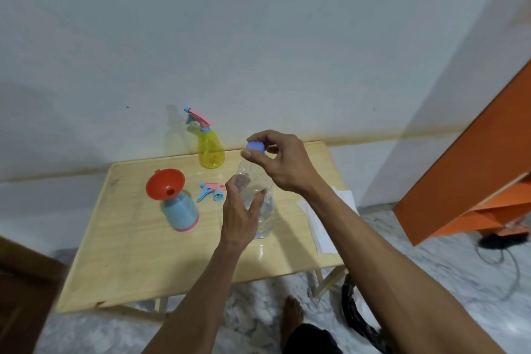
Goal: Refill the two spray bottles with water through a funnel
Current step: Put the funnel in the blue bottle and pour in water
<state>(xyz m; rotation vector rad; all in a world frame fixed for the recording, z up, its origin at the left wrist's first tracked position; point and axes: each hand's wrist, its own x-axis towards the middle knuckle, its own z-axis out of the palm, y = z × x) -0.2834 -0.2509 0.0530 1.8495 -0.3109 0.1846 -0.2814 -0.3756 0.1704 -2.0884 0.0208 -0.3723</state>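
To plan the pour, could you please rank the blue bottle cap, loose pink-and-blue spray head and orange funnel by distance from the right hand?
1. Blue bottle cap, pinched in the right hand.
2. Loose pink-and-blue spray head, lying left of it.
3. Orange funnel, farthest left.

No readable text, labels, brand names, numbers or signs appear on any bottle, the funnel, the counter or the wall.

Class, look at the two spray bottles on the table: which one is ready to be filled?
The blue spray bottle: its trigger head lies off beside it and the red funnel sits in its neck. The yellow spray bottle remains capped.
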